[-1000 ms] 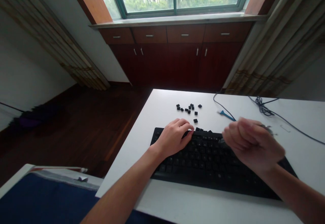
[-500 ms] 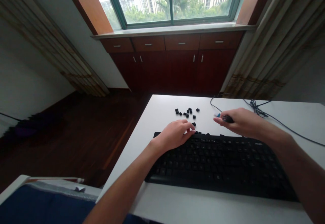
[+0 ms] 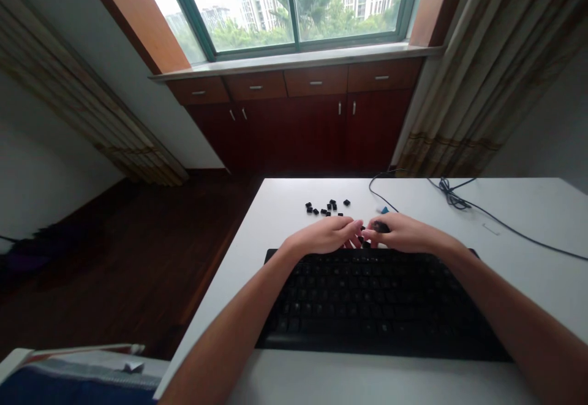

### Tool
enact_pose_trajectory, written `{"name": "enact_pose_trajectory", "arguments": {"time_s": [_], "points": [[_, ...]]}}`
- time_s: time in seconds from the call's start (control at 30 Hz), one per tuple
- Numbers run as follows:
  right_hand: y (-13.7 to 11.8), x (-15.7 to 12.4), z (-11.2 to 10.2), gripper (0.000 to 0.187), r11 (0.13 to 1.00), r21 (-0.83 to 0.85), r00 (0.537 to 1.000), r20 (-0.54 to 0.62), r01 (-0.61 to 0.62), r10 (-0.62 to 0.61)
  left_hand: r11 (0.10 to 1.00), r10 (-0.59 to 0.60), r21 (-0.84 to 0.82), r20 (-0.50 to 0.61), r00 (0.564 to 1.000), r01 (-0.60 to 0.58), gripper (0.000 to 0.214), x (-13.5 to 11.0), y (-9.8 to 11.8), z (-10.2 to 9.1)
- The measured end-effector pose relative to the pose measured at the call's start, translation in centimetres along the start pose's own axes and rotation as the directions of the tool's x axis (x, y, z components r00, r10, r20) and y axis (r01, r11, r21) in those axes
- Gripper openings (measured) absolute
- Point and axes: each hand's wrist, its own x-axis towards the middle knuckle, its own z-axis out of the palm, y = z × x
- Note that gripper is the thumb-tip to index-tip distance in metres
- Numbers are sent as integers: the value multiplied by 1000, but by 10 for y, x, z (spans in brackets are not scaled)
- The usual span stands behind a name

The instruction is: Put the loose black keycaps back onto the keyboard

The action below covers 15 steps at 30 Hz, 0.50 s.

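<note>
A black keyboard (image 3: pixel 367 301) lies on the white table in front of me. Just past its back edge my left hand (image 3: pixel 333 234) is closed, its fingertips pinched around a small black keycap (image 3: pixel 362 228), partly hidden. My right hand (image 3: pixel 397 232) meets it fingertip to fingertip, wrapped round a dark, rounded object (image 3: pixel 381 227) whose kind I cannot make out. Below the fingers another black keycap (image 3: pixel 366 245) shows by the keyboard's edge. Several loose keycaps (image 3: pixel 323 211) lie scattered farther back to the left.
A black cable (image 3: pixel 448 192) lies coiled on the table (image 3: pixel 275 209), running off to the right. Behind my right hand, a thinner cord ends at a blue plug (image 3: pixel 384 210). A thin bent wire (image 3: pixel 490 229) rests at the right. Cabinets (image 3: pixel 294 129) stand beyond the table.
My right hand has come left and nearer with the dark object. My left hand has shifted right from the keyboard's edge, so the hands now meet. The view has turned slightly.
</note>
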Motion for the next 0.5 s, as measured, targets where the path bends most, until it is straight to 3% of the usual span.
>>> {"name": "enact_pose_trajectory", "arguments": {"time_s": [0.1, 0.2, 0.3, 0.4, 0.5], "points": [[0, 2, -3, 49, 1000, 5, 999, -52, 2, -1, 1000, -4, 14, -24, 1000, 4, 53, -5, 4, -8], [12, 0, -12, 44, 998, -38, 986, -159, -56, 50, 964, -22, 260, -148, 989, 61, 48, -20, 4, -32], [28, -2, -16, 46, 985, -97, 956, -271, -144, 113, 844, -42, 498, -308, 951, 198, 44, -40, -2, -62], [37, -1, -10, 55, 977, -118, 948, -287, -179, 139, 694, -282, 561, -366, 887, 452, 59, -59, -12, -85], [32, 1, 1, 73, 986, -76, 967, -221, -148, 128, 648, -567, 459, -243, 787, 608, 68, -68, -18, -90]]}}
